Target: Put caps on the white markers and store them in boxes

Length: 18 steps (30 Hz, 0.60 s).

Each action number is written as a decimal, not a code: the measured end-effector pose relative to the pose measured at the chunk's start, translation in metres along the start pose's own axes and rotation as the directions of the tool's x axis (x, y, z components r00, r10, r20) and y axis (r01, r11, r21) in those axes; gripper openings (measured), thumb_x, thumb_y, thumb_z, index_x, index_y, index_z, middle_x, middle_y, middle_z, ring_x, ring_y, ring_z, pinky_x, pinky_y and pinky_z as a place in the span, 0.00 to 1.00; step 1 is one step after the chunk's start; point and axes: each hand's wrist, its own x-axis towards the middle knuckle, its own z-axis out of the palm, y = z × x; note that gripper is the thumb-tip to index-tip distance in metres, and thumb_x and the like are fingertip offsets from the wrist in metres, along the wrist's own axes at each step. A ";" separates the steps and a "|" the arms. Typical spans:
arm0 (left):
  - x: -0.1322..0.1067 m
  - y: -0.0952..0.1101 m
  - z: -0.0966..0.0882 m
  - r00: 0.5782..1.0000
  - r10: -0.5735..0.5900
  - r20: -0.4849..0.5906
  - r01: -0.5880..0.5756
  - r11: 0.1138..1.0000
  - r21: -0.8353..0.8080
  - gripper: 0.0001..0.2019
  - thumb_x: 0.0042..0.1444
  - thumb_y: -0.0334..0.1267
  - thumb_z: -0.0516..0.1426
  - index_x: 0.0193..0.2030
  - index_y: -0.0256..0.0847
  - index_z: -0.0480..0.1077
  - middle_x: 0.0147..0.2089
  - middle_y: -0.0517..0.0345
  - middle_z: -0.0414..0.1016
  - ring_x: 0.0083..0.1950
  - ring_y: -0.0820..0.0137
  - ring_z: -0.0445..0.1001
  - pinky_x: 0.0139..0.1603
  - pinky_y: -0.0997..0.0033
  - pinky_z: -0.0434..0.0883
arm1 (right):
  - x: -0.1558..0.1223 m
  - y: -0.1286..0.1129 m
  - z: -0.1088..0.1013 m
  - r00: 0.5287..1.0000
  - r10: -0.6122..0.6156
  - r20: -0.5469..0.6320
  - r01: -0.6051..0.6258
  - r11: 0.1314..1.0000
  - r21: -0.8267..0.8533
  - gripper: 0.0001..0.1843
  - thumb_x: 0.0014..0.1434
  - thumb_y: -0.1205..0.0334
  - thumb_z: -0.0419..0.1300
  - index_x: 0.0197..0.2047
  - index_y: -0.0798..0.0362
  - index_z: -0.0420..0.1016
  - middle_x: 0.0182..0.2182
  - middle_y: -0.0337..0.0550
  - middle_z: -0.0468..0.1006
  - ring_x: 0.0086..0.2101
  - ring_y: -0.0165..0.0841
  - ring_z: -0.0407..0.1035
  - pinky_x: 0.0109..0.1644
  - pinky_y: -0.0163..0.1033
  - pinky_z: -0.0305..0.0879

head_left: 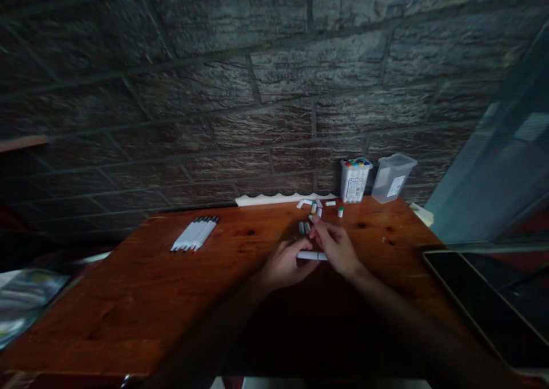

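Note:
My left hand [285, 263] is closed around a white marker [312, 255] that lies level across the fingers, its right end pointing toward my right hand. My right hand [337, 243] is just beside it, fingers pinched at a small white and green marker cap [311, 217]. Fingers partly hide this cap. Right behind my hands, several loose marker caps [301, 227] are scattered on the wooden table [240, 292]. One green-topped cap [340, 211] stands upright a little to the right.
A row of white markers [195, 234] lies at the left. Against the brick wall stand a clear tub full of markers [355, 183] and another clear plastic tub [393, 178]. A white wavy-edged strip [278, 199] runs along the wall. A dark flat panel [480, 303] is at the right.

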 end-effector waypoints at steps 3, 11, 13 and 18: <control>-0.002 -0.002 -0.004 0.999 0.011 0.047 -0.005 0.991 -0.135 0.14 0.61 0.45 0.55 0.49 0.40 0.71 0.42 0.56 0.77 0.39 0.70 0.75 0.43 0.72 0.68 | 0.011 0.006 -0.009 0.990 0.037 -0.133 -0.030 0.998 0.054 0.33 0.53 0.30 0.53 0.22 0.55 0.68 0.16 0.36 0.60 0.20 0.25 0.54 0.25 0.33 0.51; 0.001 -0.022 -0.001 0.996 0.009 0.093 0.019 0.958 -0.286 0.17 0.62 0.44 0.56 0.55 0.41 0.72 0.51 0.54 0.77 0.48 0.66 0.76 0.51 0.68 0.70 | 0.033 0.036 -0.021 0.964 0.178 -0.197 -0.158 0.981 0.112 0.34 0.49 0.27 0.53 0.21 0.52 0.66 0.16 0.38 0.60 0.19 0.27 0.54 0.24 0.35 0.51; 0.003 -0.025 -0.001 0.998 0.000 0.061 0.020 0.943 -0.332 0.17 0.60 0.44 0.58 0.54 0.40 0.73 0.51 0.52 0.77 0.49 0.66 0.76 0.52 0.67 0.70 | 0.034 0.039 -0.021 0.959 0.219 -0.177 -0.188 0.966 0.175 0.34 0.48 0.26 0.54 0.22 0.53 0.65 0.15 0.36 0.59 0.18 0.26 0.52 0.22 0.35 0.48; 0.005 -0.030 -0.005 0.993 -0.104 0.061 0.120 0.847 -0.518 0.15 0.56 0.44 0.61 0.47 0.37 0.76 0.51 0.49 0.76 0.45 0.67 0.76 0.44 0.70 0.72 | 0.034 0.035 -0.019 0.955 0.284 -0.088 -0.235 0.902 0.362 0.33 0.47 0.27 0.56 0.24 0.53 0.64 0.15 0.32 0.51 0.17 0.23 0.43 0.20 0.33 0.38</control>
